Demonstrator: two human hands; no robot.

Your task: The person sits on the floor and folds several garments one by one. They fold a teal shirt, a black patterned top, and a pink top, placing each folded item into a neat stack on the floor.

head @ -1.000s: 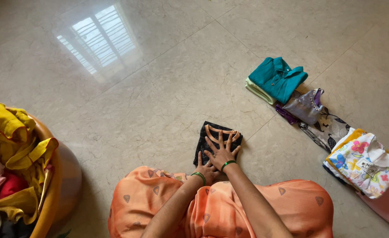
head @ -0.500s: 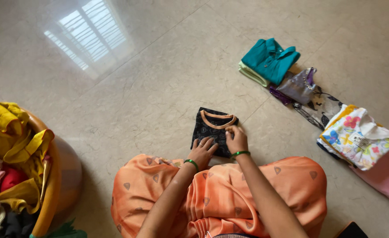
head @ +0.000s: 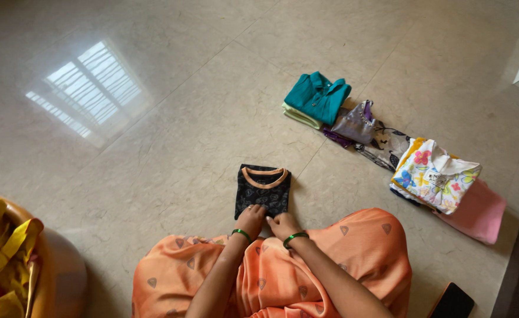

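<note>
Left hand [head: 251,218] and right hand [head: 282,224], wrists bent down, rest side by side on the near edge of a folded black top [head: 263,189] lying flat on the floor [head: 153,165] before the knees. Fingers lie pressed together, flat on the cloth, pinching nothing. Folded clothes [head: 383,147] lie far right; a basket [head: 47,277] sits near left.

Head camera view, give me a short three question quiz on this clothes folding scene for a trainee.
1. True or false: both hands touch the folded black top.
2. Which folded garment lies farthest from the person: A teal shirt, B floral shirt, C pink cloth?
3. What colour are the wrist bangles?

Key: 1 true; left hand and right hand rest on its near edge. 2 A. 3 green.
</note>
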